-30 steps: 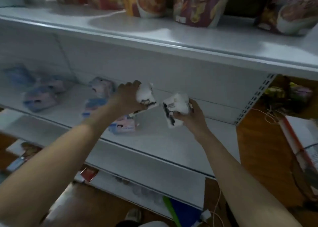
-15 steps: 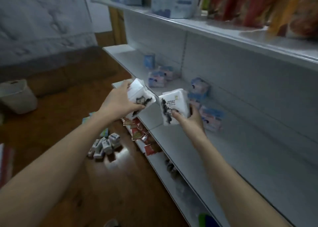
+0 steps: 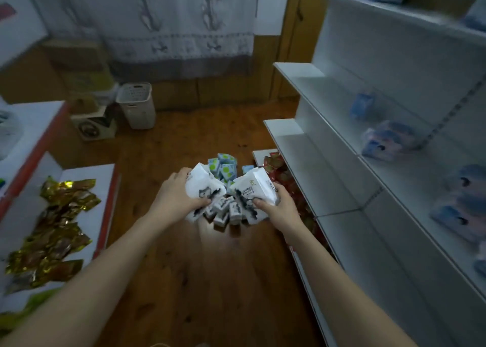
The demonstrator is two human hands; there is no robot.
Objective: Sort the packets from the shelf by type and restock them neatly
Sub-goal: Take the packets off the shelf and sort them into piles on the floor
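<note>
One white packet in each hand.
My left hand (image 3: 175, 199) grips the left packet (image 3: 202, 189), my right hand (image 3: 279, 206) the right packet (image 3: 254, 191), above the floor pile (image 3: 225, 211); print is unreadable.

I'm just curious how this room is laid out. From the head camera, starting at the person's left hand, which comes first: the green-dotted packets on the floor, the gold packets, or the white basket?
From the left hand:
1. Green-dotted packets, just beyond it on the floor.
2. Gold packets, left, on the low display.
3. White basket, far back by the wall.

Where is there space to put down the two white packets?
Bare wood floor lies near, between the gold wrappers and the white shelves. The shelf board's left end is bare too. Crowded: the floor pile of small packets under both hands.
</note>
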